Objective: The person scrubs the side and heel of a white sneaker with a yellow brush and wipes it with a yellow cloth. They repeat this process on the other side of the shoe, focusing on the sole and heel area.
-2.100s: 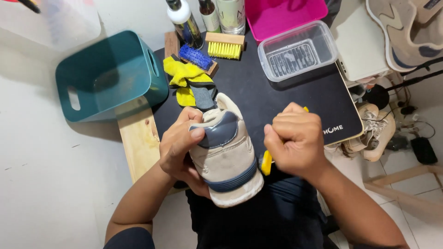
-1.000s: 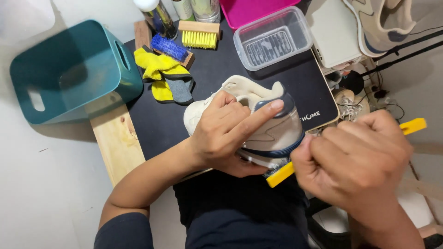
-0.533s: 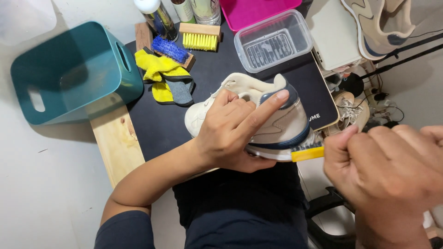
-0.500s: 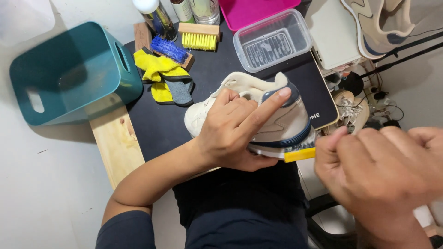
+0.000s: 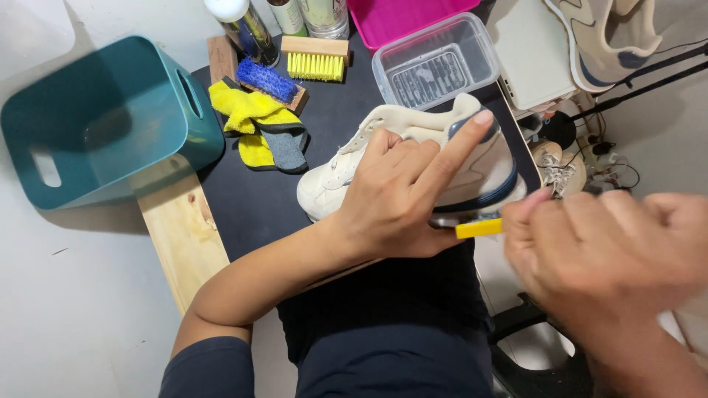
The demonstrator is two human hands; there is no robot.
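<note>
Right hand (image 5: 597,250) pulling closer to shoe (image 5: 413,158) than before, gripping yellow brush handle (image 5: 478,228); left hand (image 5: 402,195) clasping shoe on black mat (image 5: 251,206).

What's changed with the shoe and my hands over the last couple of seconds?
The shoe went from sole-up between both hands to lying on its side on the mat, pinned by the left hand. The right hand swung out right, then brought the yellow-handled tool back to the sole edge. Teal tub and brushes unchanged.

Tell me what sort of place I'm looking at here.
Probably a home shoe-cleaning bench. The left hand steadies a white sneaker on a black mat, with scrub brushes, bottles and a teal tub behind it.
</note>
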